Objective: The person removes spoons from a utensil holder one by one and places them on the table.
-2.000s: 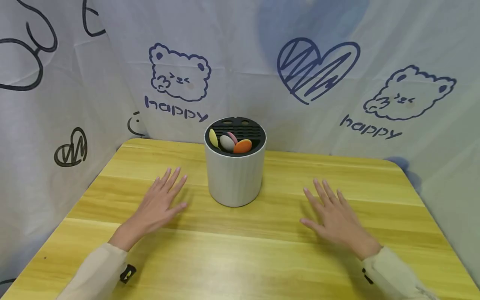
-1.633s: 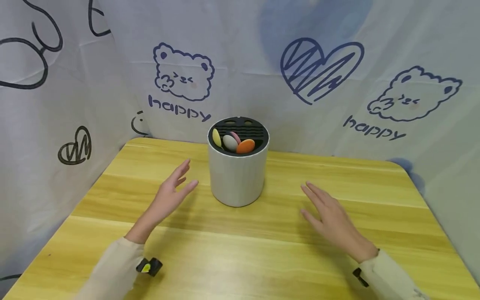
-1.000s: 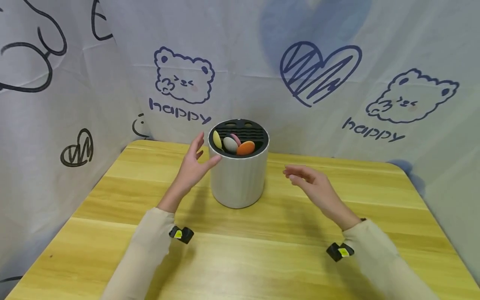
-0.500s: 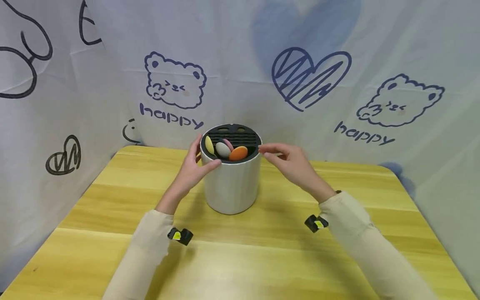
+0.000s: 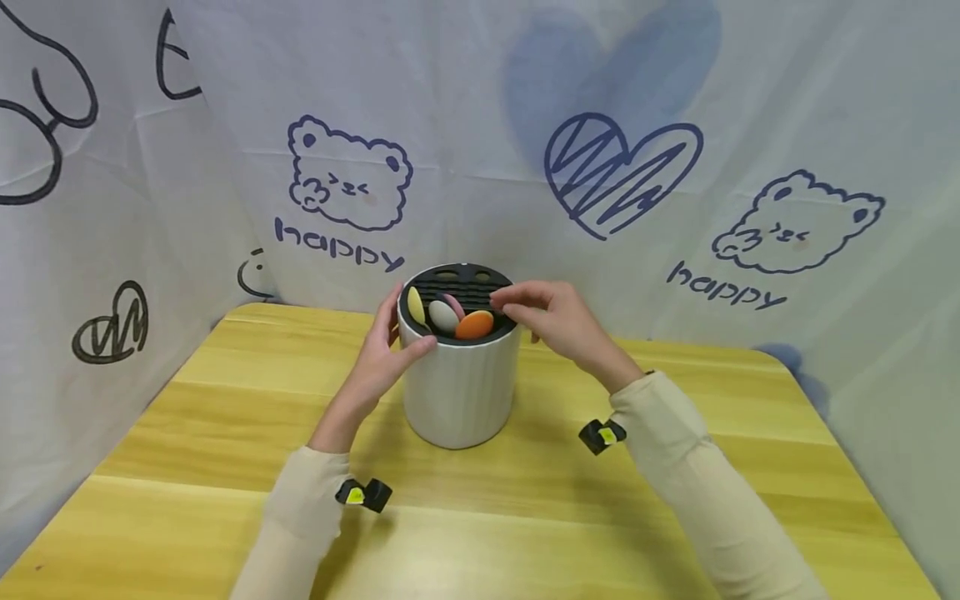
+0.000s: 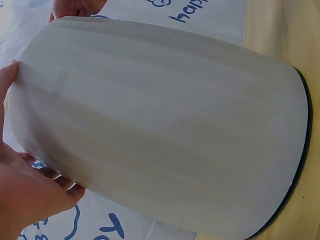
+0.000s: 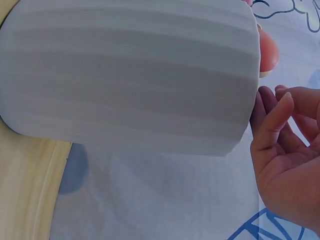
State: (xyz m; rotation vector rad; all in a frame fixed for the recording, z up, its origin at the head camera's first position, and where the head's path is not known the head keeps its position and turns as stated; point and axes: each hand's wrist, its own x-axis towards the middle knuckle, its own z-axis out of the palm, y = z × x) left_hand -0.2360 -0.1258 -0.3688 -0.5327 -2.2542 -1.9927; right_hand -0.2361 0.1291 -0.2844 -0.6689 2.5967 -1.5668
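A white ribbed cylindrical holder [image 5: 459, 396] with a black slotted top [image 5: 472, 292] stands upright on the table. Oval-ended pieces rise from its front opening: yellow [image 5: 416, 306], grey [image 5: 443, 317], pink [image 5: 454, 304] and orange [image 5: 475, 325]. What lies below their ends is hidden. My left hand [image 5: 367, 367] holds the holder's upper left side, thumb at the front rim and fingers along the far side. My right hand [image 5: 566, 323] is bent over the right rim, its thumb and index finger near each other with nothing visible between. In the right wrist view, other fingers [image 7: 260, 107] touch the rim's side.
The holder rests on a yellow wood-grain table [image 5: 487, 550]. Behind and to the left hangs white cloth [image 5: 480, 208] printed with bears and hearts. Small black wrist devices [image 5: 365, 495] are strapped at both sleeves.
Both hands have risen from over the table and moved in to the holder. The left has taken hold of its left side; the right has moved left over its right rim.
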